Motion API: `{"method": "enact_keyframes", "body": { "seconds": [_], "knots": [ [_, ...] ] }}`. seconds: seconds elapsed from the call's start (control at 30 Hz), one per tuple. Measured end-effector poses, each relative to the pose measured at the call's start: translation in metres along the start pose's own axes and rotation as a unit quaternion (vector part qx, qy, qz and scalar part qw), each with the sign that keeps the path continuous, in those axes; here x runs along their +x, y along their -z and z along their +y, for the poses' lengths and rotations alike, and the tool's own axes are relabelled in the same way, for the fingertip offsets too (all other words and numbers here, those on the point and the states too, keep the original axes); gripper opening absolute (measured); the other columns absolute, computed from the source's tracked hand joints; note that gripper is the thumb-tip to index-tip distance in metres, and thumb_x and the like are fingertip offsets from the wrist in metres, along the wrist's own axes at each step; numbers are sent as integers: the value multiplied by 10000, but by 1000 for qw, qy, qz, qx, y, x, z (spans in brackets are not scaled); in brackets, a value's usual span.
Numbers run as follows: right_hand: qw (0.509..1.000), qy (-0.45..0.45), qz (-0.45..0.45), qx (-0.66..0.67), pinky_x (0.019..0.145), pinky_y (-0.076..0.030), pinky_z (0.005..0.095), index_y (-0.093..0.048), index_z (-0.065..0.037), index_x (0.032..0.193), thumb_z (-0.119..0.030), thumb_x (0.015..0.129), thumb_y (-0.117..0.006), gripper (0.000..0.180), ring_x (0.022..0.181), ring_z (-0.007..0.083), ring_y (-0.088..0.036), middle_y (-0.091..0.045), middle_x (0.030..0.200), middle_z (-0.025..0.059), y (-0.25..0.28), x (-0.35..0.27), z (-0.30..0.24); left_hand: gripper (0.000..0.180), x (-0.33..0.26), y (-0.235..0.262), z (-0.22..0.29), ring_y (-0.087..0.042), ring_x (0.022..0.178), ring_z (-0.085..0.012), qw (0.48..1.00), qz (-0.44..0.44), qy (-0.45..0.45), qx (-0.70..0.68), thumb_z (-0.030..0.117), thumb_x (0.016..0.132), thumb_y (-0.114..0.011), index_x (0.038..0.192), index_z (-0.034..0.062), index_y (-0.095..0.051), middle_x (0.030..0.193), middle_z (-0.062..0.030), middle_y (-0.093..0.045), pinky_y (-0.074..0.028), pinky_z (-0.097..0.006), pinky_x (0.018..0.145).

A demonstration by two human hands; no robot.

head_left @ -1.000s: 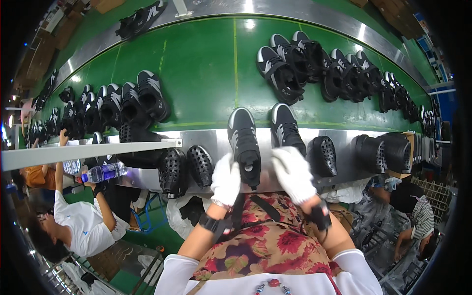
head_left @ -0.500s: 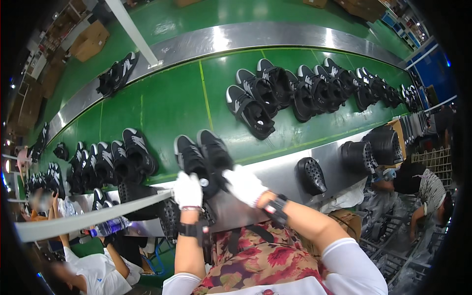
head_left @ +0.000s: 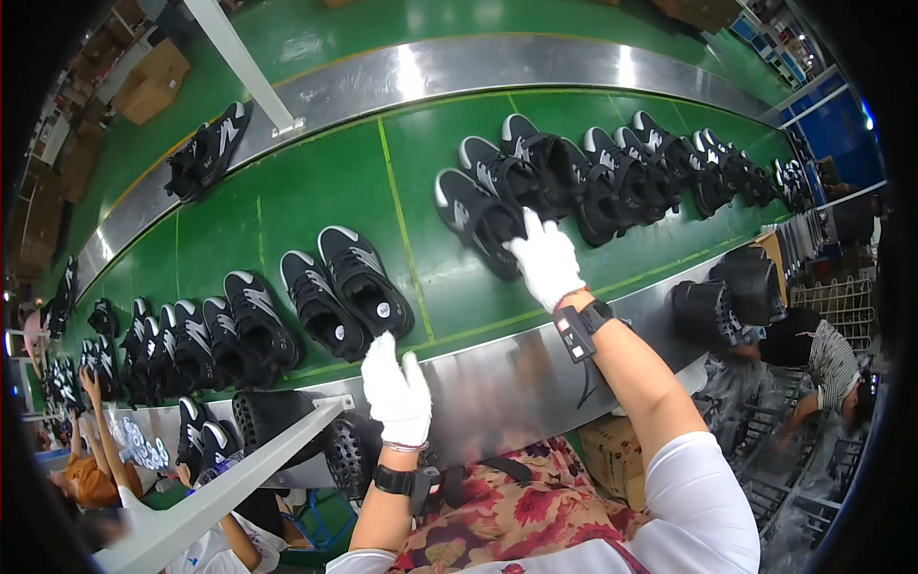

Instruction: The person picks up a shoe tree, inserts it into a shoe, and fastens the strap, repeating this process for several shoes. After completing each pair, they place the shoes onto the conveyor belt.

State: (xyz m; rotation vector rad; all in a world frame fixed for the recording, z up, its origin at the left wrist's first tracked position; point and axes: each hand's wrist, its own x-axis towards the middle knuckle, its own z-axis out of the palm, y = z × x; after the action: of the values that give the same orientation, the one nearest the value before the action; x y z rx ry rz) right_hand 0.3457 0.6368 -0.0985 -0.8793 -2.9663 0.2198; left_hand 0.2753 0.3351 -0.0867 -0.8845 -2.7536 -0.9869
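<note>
While the gloved right hand (head_left: pixel 545 260) is laid flat, fingers together, on a black sneaker (head_left: pixel 476 218) on the green conveyor belt (head_left: pixel 287 196) and the left hand (head_left: pixel 397 390) is held loosely spread at the steel edge (head_left: pixel 497 378), a knocked neighbouring pair (head_left: pixel 346 289) is judged possible.

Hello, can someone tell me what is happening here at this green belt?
A person in white gloves works at a green conveyor belt loaded with black sneakers. The right hand reaches out and touches a sneaker in the group further along the belt. The left hand rests at the metal edge, just below a pair of sneakers lying side by side. Other people work nearby.
</note>
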Motion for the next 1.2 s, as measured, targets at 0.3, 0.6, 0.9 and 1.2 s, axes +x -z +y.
{"method": "enact_keyframes", "body": {
  "seconds": [0.3, 0.6, 0.9, 1.2],
  "knots": [
    [989, 5, -137, 62, 843, -543, 459, -709, -156, 1097, -369, 848, -698, 328, 958, 395, -656, -597, 1107, 206, 40, 6, -15, 464, -3, -30, 19, -547, 1232, -405, 981, -143, 67, -110, 255, 977, -600, 1347, -20, -547, 1306, -254, -593, -412, -473, 1073],
    [932, 8, -277, 232, 757, -576, 455, -628, -177, 1225, -437, 921, -610, 400, 908, 415, -673, -606, 1144, 207, 69, -236, -50, 809, -73, -36, 53, -470, 1311, -467, 926, -354, 104, -76, 323, 849, -703, 1490, -15, -344, 1425, -324, -453, -397, -487, 1103],
    [990, -66, 90, 84, 797, -533, 433, -674, -120, 1078, -93, 760, -709, 321, 958, 360, -610, -616, 1085, 165, 81, -311, 132, 345, -105, -10, 82, -635, 1029, -360, 966, -52, -245, -63, 91, 804, -715, 1139, 28, -659, 1105, -168, -669, -487, -468, 948],
    [993, 41, -90, -59, 690, -516, 455, -597, -149, 973, -180, 841, -605, 136, 859, 322, -595, -529, 934, 141, 42, -290, 141, 519, -112, -45, 148, -535, 1186, -403, 911, -287, -295, 21, 282, 794, -763, 1219, 20, -621, 1244, -204, -590, -432, -487, 991]
  ]
}}
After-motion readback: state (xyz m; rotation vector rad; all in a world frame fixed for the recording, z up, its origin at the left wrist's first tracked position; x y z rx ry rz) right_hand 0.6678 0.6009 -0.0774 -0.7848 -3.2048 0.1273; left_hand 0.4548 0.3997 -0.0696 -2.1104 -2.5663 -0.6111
